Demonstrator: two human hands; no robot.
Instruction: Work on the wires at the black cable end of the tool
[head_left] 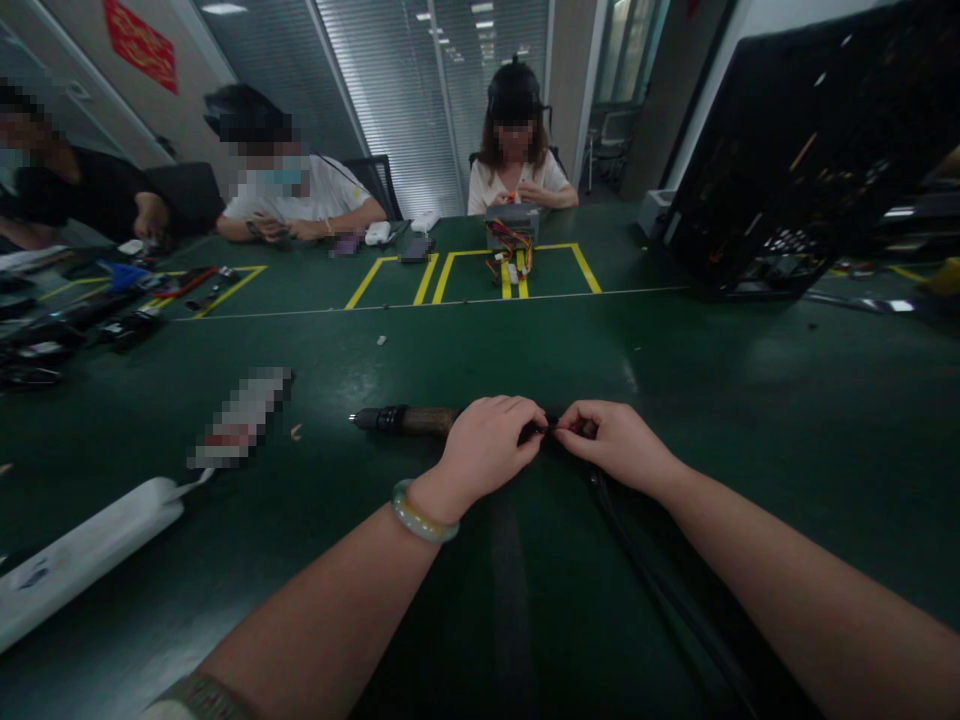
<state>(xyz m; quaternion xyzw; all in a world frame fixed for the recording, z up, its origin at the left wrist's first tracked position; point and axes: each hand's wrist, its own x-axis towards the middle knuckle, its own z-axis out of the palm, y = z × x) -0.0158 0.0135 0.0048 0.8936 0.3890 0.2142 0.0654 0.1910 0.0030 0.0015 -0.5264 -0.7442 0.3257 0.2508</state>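
You sit at a long green-topped workbench point(600, 345), with a large black metal rack point(795, 150) at upper right. Across the bench at upper center, a seated co-worker point(516, 170) faces you behind a grey metal box point(511, 225) trailing coloured wires, set within yellow tape markings point(559, 262). At upper left sit a co-worker in white point(292, 195) and another in black point(75, 190). Assorted dark gear point(52, 340) lines the left edge, and a white power strip point(82, 560) lies at lower left.

Near bottom center, a cylindrical tool point(409, 420) with a brown grip and black tip lies along the bench, pointing left. A black cord point(656, 560) runs from its rear toward the lower right. Your left hand point(484, 445), wearing a pale green bangle point(424, 512), and your right hand point(619, 445) meet at the tool's rear end, fingertips pinching the thin black cord from both sides.
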